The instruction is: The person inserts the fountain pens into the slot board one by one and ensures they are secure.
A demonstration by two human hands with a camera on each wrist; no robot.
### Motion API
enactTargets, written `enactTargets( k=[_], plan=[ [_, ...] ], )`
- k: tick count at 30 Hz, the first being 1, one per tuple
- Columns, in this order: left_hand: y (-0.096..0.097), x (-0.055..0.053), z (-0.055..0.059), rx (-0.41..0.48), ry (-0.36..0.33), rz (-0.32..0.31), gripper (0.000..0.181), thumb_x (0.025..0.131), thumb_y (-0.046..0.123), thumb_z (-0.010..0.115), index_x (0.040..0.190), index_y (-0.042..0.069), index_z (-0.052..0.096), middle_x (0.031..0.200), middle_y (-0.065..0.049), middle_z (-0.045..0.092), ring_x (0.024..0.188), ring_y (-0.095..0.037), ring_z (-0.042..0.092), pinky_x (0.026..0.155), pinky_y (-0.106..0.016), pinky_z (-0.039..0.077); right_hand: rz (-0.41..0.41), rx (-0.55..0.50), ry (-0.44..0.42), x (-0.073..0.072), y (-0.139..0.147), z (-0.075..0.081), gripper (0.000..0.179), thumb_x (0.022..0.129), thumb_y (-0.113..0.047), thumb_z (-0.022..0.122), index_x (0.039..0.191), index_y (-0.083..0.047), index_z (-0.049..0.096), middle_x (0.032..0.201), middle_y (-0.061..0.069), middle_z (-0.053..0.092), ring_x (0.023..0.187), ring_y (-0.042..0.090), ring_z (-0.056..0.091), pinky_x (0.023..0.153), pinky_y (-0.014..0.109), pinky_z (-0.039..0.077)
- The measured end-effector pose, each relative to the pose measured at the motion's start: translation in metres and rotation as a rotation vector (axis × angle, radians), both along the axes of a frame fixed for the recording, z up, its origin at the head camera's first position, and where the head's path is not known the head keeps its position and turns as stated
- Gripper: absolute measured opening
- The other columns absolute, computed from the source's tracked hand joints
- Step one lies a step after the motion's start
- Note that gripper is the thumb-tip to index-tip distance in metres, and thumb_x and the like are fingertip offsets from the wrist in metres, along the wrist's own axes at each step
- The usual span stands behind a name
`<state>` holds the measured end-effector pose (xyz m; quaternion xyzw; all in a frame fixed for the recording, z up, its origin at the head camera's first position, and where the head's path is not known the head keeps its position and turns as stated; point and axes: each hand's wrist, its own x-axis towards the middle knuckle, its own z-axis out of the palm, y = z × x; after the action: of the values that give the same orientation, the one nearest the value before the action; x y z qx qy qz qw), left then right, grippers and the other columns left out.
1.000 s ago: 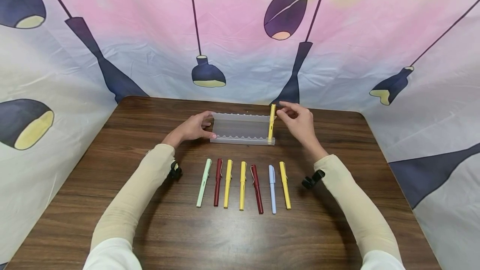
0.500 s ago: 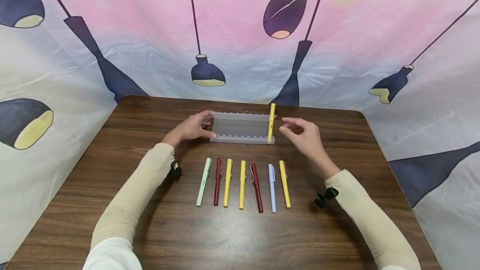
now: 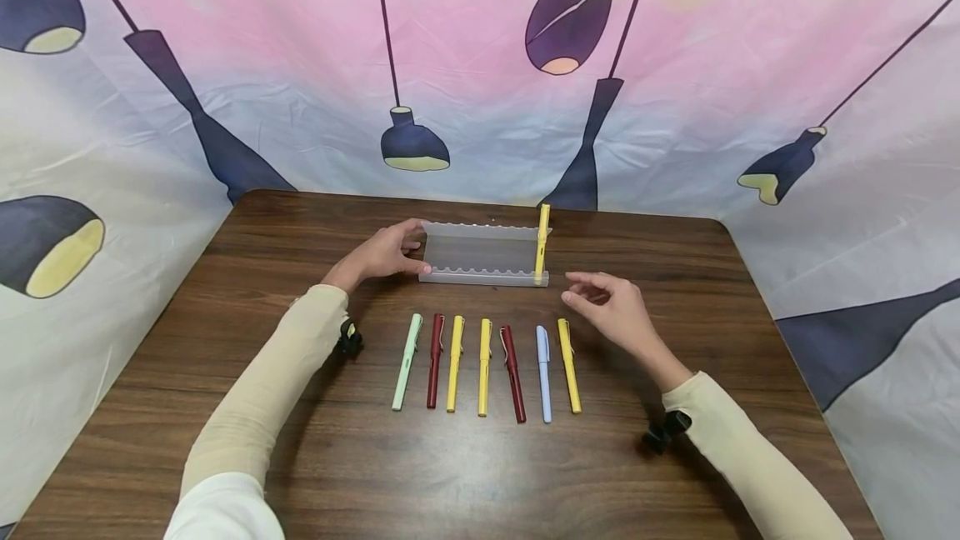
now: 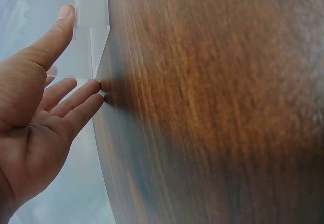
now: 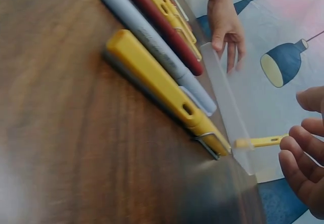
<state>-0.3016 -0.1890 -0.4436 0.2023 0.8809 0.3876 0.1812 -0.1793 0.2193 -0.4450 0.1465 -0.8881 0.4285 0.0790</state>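
A clear plastic pen rack (image 3: 480,278) with scalloped edges stands near the back of the table. My left hand (image 3: 384,255) holds its left end, thumb on the front corner and index finger at the rear corner. In the rack's rightmost notches leans one yellow pen (image 3: 542,244). My right hand (image 3: 618,311) hovers to the right of the rack, fingers loosely bent, holding nothing. Nearest below it lies a yellow pen (image 3: 569,365), with a light blue pen (image 3: 543,373) beside it. The right wrist view shows that yellow pen (image 5: 157,82) close up, clip toward the rack.
Farther left in the row lie a dark red pen (image 3: 513,373), two yellow pens (image 3: 484,367), another dark red pen (image 3: 435,361) and a mint green pen (image 3: 407,361). The brown wooden table (image 3: 465,490) ends against a cloth backdrop (image 3: 300,107) printed with lamps.
My right hand has drawn away from the yellow pen in the rack, coming down and slightly right toward the row of pens. The left hand stays on the rack.
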Motion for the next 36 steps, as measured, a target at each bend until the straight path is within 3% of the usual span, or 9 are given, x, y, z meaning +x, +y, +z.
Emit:
enactTargets(
  k=[16,36],
  plan=[
    [0.000,0.001,0.001,0.003,0.002,0.001,0.091,0.089,0.021,0.083,0.159,0.004,0.028,0.163,-0.022,0.031,0.144,-0.041,0.043,0.113,-0.056,0.043,0.019,0.088,-0.079,0.022,0.009,-0.025,0.034,0.089,-0.017,0.080,0.122,-0.007,0.075,0.093,0.000,0.073,0.081,0.013,0.066,0.069,0.025,0.056],
    [0.001,0.001,0.000,-0.004,0.007,-0.003,0.091,0.089,0.021,0.083,0.159,0.003,0.027,0.163,-0.022,0.032,0.144,-0.041,0.043,0.113,-0.056,0.043,0.028,0.166,-0.218,0.027,0.005,-0.034,0.038,0.090,-0.022,0.079,0.125,-0.011,0.073,0.089,-0.003,0.066,0.074,0.014,0.059,0.061,0.026,0.048]
  ],
)
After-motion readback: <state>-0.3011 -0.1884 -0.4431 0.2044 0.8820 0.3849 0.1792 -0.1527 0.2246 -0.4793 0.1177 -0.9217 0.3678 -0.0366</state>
